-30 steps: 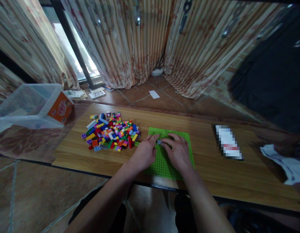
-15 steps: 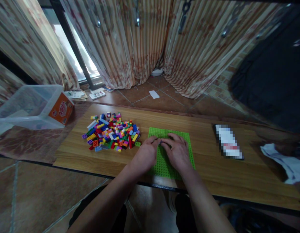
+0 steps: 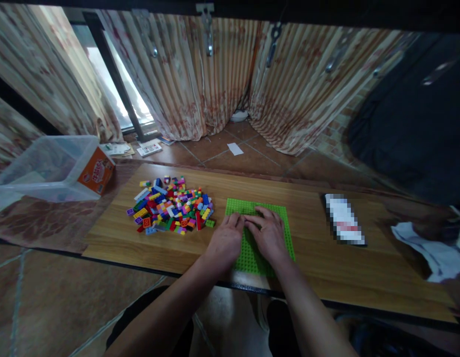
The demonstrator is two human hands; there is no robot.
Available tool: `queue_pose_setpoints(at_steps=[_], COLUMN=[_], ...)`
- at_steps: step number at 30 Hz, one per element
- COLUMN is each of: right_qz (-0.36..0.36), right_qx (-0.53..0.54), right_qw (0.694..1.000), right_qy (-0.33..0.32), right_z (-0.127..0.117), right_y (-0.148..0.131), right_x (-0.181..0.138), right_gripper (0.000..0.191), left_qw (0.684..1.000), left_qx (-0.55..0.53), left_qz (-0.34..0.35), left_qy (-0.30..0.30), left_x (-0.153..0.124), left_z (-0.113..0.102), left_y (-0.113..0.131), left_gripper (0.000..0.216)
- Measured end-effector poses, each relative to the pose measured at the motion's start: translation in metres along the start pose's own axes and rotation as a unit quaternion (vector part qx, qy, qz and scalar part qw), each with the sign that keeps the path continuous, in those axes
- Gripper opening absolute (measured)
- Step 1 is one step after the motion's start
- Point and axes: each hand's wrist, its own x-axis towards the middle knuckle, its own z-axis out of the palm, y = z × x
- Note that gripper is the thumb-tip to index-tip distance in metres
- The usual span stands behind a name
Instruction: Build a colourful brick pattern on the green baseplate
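Observation:
A green studded baseplate [image 3: 258, 265] lies on the wooden table under both hands. Over its left half, my left hand [image 3: 229, 238] has its fingers closed together, tips pointing down. My right hand [image 3: 267, 235] meets it there, thumb and forefinger pinched close to the left fingertips, while its other fingers curve forward over the plate. Whatever sits between the fingertips is hidden by them. Left of the plate spreads a loose pile of colourful toy bricks [image 3: 174, 206], with a green brick [image 3: 210, 223] at its near right edge.
A clear plastic bin [image 3: 51, 168] with an orange label stands left of the table [image 3: 308, 267]. Right of the plate lies a phone-like object [image 3: 344, 219], its face pixelated. Crumpled white paper [image 3: 427, 250] rests at the far right. Curtains hang behind.
The view has tilted up slightly. My left fingers have closed over the spot where a small dark piece showed between the fingertips; that piece is now hidden. Both hands stay over the plate.

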Motion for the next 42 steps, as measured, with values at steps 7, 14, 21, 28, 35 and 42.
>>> queue_pose_setpoints(at_steps=[7,14,21,28,35,42], right_qz=[-0.008,-0.022,-0.026,-0.044,-0.054,-0.054], right_qx=[0.006,0.007,0.002,-0.012,-0.019,-0.001], right_qw=[1.000,0.999,0.999,0.998,0.998,0.998], right_qy=[0.008,0.026,0.034,0.033,0.032,0.045], right_z=[0.003,0.008,0.008,0.007,0.007,0.005], right_y=[0.001,0.005,0.005,0.007,0.011,0.018], right_x=[-0.003,-0.006,-0.005,-0.006,-0.006,-0.004], right_gripper=[0.021,0.025,0.029,0.028,0.032,0.038], left_qw=[1.000,1.000,1.000,0.997,0.983,0.938], left_qx=[-0.002,-0.009,-0.022,-0.053,-0.120,-0.149], left_qz=[-0.009,-0.018,-0.012,-0.033,-0.064,-0.161], left_qy=[-0.007,0.005,0.018,0.049,0.123,0.269], left_x=[0.001,0.001,0.000,-0.002,0.001,0.004], left_z=[0.002,0.003,0.007,0.007,-0.012,-0.047], left_y=[0.004,0.005,0.001,-0.001,-0.011,-0.059], left_gripper=[0.049,0.048,0.048,0.048,0.037,0.032])
